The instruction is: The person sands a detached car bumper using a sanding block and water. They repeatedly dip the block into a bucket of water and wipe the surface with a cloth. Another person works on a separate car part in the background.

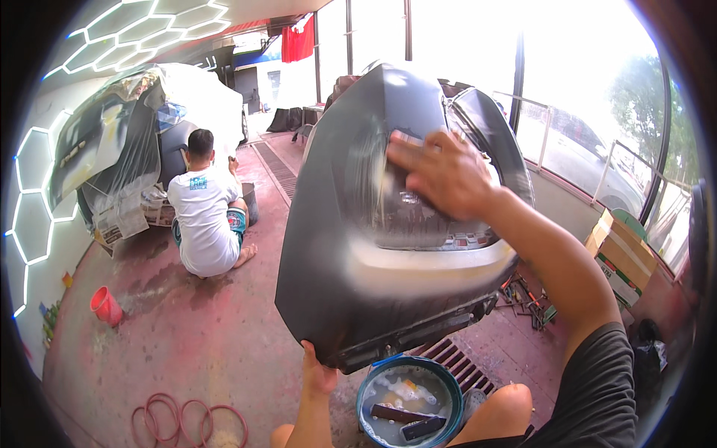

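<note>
A dark grey car trunk lid (336, 246) stands tilted in front of me, with a pale patch along its lower ridge and a wet-looking recess. At its lower left corner my left hand (320, 373) is closed on the edge; the thumb shows and the other fingers are mostly hidden. My right hand (448, 175) lies over the upper part of the recess, smeared by motion. Whether something is under its fingers is unclear. Below the lid, a bucket (366, 418) holds soapy water, a brown block (407, 415), a dark block (423, 428) and a yellowish piece (410, 384).
At the left, a person in a white shirt (205, 216) squats beside a car covered in plastic and paper (112, 179). A red bucket (106, 306) and a coiled hose (179, 418) are on the floor. Tools (529, 299) and a cardboard box (621, 250) lie right; a drain grate (452, 362) is near.
</note>
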Demonstrator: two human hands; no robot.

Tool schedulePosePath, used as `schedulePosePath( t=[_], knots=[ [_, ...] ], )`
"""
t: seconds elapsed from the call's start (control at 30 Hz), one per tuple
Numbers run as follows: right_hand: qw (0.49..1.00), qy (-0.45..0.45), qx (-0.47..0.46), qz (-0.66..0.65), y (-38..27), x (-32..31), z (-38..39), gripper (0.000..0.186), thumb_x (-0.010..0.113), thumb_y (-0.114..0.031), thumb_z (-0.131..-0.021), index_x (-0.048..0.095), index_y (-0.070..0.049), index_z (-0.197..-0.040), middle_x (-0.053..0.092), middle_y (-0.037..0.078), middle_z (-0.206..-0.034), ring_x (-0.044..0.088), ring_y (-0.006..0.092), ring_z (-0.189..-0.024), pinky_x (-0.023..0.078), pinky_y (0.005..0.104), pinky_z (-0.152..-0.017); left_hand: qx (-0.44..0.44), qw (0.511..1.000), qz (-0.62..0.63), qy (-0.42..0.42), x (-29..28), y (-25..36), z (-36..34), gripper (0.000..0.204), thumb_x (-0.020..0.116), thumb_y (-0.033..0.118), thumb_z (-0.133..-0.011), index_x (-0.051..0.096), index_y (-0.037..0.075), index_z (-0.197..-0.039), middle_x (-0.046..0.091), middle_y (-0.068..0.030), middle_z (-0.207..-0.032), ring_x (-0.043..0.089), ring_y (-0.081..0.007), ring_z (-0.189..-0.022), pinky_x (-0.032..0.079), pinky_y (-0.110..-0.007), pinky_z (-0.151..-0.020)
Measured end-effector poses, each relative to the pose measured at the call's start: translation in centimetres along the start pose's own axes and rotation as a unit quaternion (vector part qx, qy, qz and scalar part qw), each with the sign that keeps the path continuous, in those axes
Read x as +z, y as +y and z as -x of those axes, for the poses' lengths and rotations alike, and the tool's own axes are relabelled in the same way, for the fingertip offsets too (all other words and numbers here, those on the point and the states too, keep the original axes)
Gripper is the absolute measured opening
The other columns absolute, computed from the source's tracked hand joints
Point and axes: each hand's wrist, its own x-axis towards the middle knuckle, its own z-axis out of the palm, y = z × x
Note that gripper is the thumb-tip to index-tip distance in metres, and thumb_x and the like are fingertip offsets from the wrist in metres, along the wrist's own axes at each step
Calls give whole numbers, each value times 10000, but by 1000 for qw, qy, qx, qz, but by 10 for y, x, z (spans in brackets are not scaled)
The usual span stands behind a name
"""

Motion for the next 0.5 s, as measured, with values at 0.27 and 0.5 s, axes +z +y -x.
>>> schedulePosePath(
  t=[0.27,0.5],
  knots=[
    [994,-29,-92,-42,-26,-8,9,557,637,-447,-1087,641,-163,-1567,582,-11,-1672,558,293,-1170,496,467,-1076,9,999,30,19,10,8,6,872,638,716,-1023,507,107,-1634,638,-52,-1581,616,-274,-1439,525,-471,-1146],
    [991,-112,51,-52,-23,-9,-18,658,617,-492,-1096,495,-196,-1671,548,45,-1686,572,305,-1302,345,546,-1286,7,999,30,41,1,4,3,919,656,732,-1001,475,116,-1659,617,-60,-1611,588,-268,-1476,469,-475,-1212]
  ],
)
